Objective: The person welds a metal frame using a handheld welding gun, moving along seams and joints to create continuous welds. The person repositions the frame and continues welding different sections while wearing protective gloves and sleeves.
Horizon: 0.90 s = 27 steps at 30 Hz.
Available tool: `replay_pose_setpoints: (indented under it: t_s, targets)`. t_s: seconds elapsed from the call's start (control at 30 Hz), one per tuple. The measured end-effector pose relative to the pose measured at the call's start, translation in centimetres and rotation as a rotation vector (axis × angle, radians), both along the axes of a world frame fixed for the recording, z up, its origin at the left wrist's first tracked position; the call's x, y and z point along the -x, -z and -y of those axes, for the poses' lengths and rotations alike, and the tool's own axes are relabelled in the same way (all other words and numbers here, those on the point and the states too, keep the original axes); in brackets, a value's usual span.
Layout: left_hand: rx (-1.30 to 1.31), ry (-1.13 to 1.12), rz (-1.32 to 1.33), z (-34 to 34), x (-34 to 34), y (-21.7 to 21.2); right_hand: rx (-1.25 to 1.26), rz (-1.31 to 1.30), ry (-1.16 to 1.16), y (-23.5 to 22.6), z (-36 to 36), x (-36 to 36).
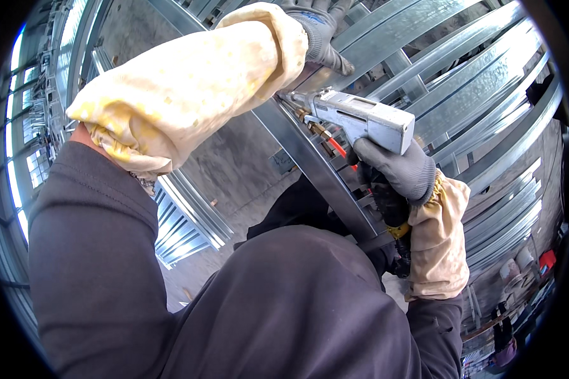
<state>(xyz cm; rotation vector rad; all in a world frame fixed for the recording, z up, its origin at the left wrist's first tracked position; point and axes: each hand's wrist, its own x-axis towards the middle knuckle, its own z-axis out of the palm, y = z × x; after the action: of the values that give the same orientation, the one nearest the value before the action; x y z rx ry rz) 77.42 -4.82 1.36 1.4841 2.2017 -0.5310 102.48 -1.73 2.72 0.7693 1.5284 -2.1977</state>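
Note:
My right hand [401, 169], in a grey glove, is wrapped round the grip of a silver-white welding gun [367, 114]. Its nozzle end, with brass fittings and a red hose [336, 149] beside it, points left over the edge of a steel frame [319, 170]. From the grip a thick black cable [392, 202] hangs down toward my body. My left hand [319, 28], also gloved, lies with fingers apart on a galvanized steel bar [385, 31] beyond the nozzle. It holds nothing. Whether the nozzle touches metal is hidden from this angle.
Long parallel galvanized bars [474, 88] fill the right side, resting across crosspieces. A stack of metal profiles [189, 218] lies on the grey concrete floor [234, 170] to the left. At the far right sits a red object [547, 260] amid clutter.

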Motion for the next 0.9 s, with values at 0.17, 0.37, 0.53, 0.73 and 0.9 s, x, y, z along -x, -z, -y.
replay_pose_setpoints:
  t_s: [0.17, 0.37, 0.53, 0.73, 0.9]
  targets:
    - [-0.026, 0.011, -0.002, 0.1, 0.2, 0.5, 0.026, 0.018, 0.002, -0.8, -0.1, 0.1]
    - [-0.081, 0.036, 0.031, 0.4, 0.4, 0.6, -0.013, -0.04, 0.072, -0.3, 0.4, -0.3]
    - [-0.1, 0.037, 0.026, 0.6, 0.4, 0.9, 0.055, 0.015, 0.018, -0.9, -0.1, -0.2]
    - [0.004, -0.118, 0.106, 0.2, 0.3, 0.4, 0.041, 0.006, 0.028, -0.6, 0.1, -0.7]
    - [-0.007, -0.091, 0.092, 0.1, 0.1, 0.6, 0.017, 0.05, -0.014, -0.5, 0.0, -0.9]
